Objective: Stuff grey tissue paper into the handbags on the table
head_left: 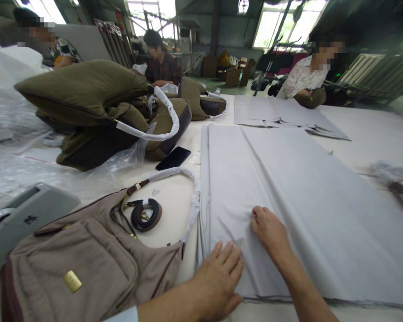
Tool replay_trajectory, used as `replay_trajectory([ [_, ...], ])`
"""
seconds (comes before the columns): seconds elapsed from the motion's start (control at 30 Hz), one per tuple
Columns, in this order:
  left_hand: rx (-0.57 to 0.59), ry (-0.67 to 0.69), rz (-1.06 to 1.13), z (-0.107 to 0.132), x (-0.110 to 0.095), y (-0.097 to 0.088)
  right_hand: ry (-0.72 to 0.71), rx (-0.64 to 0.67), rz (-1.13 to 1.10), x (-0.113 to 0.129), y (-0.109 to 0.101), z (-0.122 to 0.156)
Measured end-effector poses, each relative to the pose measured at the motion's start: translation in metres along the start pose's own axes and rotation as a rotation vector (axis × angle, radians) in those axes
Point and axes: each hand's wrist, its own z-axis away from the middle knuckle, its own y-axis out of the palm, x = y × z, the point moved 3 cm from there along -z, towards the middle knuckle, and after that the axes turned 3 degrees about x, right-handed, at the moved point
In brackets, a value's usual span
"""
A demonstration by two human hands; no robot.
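A stack of large pale grey paper sheets lies on the table in front of me. My left hand rests flat near the stack's left front corner, its fingers stretched out. Farther in on the top sheet, my right hand has its fingers curled together and pinches the paper, which wrinkles around it. Left of the stack lies a taupe shoulder bag with a gold plate and a white-wrapped handle. A coiled dark strap sits inside the loop of that handle.
Several olive bags are piled at the back left, beside clear plastic wrap. A dark phone lies before them. At the left edge stands a grey tape dispenser. More grey sheets lie farther back. Three people sit beyond the table.
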Motion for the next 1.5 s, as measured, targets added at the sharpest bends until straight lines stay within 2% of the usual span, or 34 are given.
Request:
replay_trajectory([
  [0.07, -0.008, 0.056, 0.007, -0.017, -0.015, 0.024, -0.114, -0.012, -0.041, 0.028, 0.003, 0.009],
  [0.13, -0.068, 0.114, 0.006, -0.034, -0.028, 0.053, -0.191, -0.023, -0.001, 0.051, 0.009, 0.017],
  [0.2, -0.155, 0.222, -0.006, -0.044, -0.039, 0.075, -0.209, -0.022, 0.069, 0.059, 0.016, 0.019],
  [0.23, -0.187, 0.272, 0.005, -0.045, -0.043, 0.08, -0.214, -0.019, 0.078, 0.058, 0.019, 0.018],
  [0.3, -0.246, 0.289, 0.113, -0.039, -0.042, 0.071, -0.224, -0.016, 0.036, 0.046, 0.023, 0.011],
  [0.4, -0.354, 0.005, 0.543, -0.018, -0.015, 0.021, -0.213, -0.009, -0.193, 0.018, 0.026, -0.004],
  [0.47, -0.445, -0.507, 0.882, -0.003, 0.015, -0.009, -0.202, 0.018, -0.332, 0.006, 0.025, -0.01],
  [0.53, -0.479, -0.711, 1.149, 0.004, 0.03, -0.022, -0.2, 0.015, -0.368, 0.006, 0.022, -0.01],
  [0.57, -0.478, -0.729, 1.197, 0.003, 0.031, -0.023, -0.204, -0.008, -0.346, 0.012, 0.02, -0.009],
  [0.6, -0.468, -0.688, 1.176, -0.001, 0.03, -0.021, -0.205, -0.036, -0.308, 0.02, 0.017, -0.008],
  [0.73, -0.331, -0.35, 0.749, -0.017, 0.0, 0.004, -0.183, -0.073, -0.088, 0.054, 0.012, -0.007],
  [0.8, -0.315, -0.235, 0.66, -0.019, -0.012, 0.014, -0.18, -0.034, -0.178, 0.059, 0.014, -0.013],
  [0.9, -0.444, -0.17, 0.7, -0.013, -0.013, 0.011, -0.185, 0.018, -0.472, 0.047, 0.019, -0.024],
  [0.97, -0.505, -0.284, 0.803, -0.006, -0.004, 0.003, -0.181, 0.058, -0.602, 0.034, 0.022, -0.031],
  [1.1, -0.563, -0.641, 1.169, 0.003, 0.02, -0.01, -0.128, 0.226, -0.849, 0.011, 0.025, -0.04],
  [1.23, -0.624, -0.717, 1.56, -0.005, 0.034, -0.021, -0.133, 0.329, -1.013, 0.008, 0.016, -0.039],
  [1.3, -0.593, -0.677, 1.722, -0.015, 0.037, -0.029, -0.18, 0.347, -1.021, 0.018, 0.013, -0.021],
  [1.4, -0.522, -0.644, 1.844, -0.027, 0.041, -0.034, -0.363, 0.355, -0.963, 0.044, 0.018, 0.033],
  [1.43, -0.496, -0.684, 1.841, -0.029, 0.043, -0.032, -0.523, 0.293, -0.925, 0.054, 0.019, 0.052],
  [1.5, -0.46, -0.848, 1.761, -0.023, 0.051, -0.021, -0.545, 0.221, -0.879, 0.06, 0.025, 0.075],
])
